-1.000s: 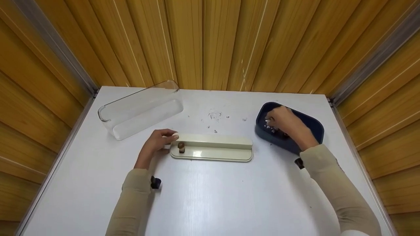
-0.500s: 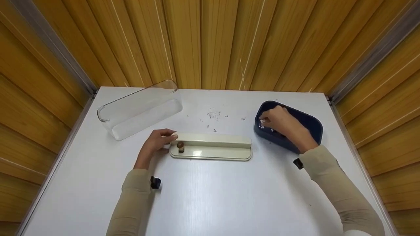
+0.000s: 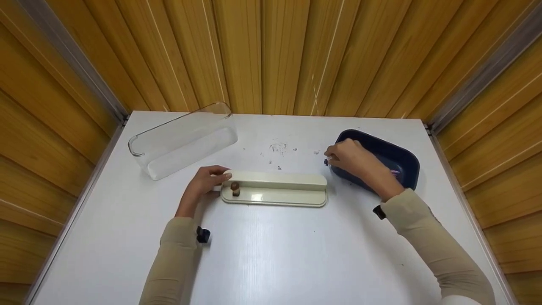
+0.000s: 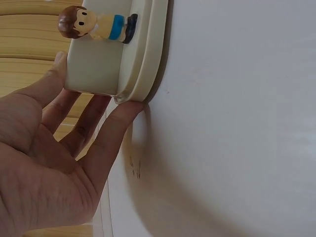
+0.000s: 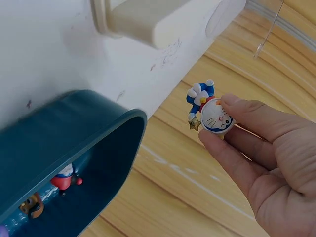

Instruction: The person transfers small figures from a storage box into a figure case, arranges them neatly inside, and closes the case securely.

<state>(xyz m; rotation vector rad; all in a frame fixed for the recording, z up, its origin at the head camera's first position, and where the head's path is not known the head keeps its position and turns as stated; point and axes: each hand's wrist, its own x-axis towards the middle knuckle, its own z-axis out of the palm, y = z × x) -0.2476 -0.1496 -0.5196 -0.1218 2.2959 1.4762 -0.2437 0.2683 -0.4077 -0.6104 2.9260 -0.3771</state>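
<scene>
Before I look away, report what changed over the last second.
The right hand moved left, from inside the dark blue bin to over its left rim, bringing out a blue-and-white figurine. Unchanged: left hand at the cream stand's left end, brown-haired figurine on the stand, glass container.

Glossy plastic figurine (image 5: 217, 117), smooth shiny stand (image 3: 283, 198), wood-grained wall panels (image 3: 281, 55)

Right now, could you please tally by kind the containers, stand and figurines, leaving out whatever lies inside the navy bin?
Containers: 2 (transparent container, navy bin)
Stands: 1 (cream stepped stand)
Figurines: 2 (brown-haired boy figurine, Doraemon-style figurine)
Total: 5
</scene>
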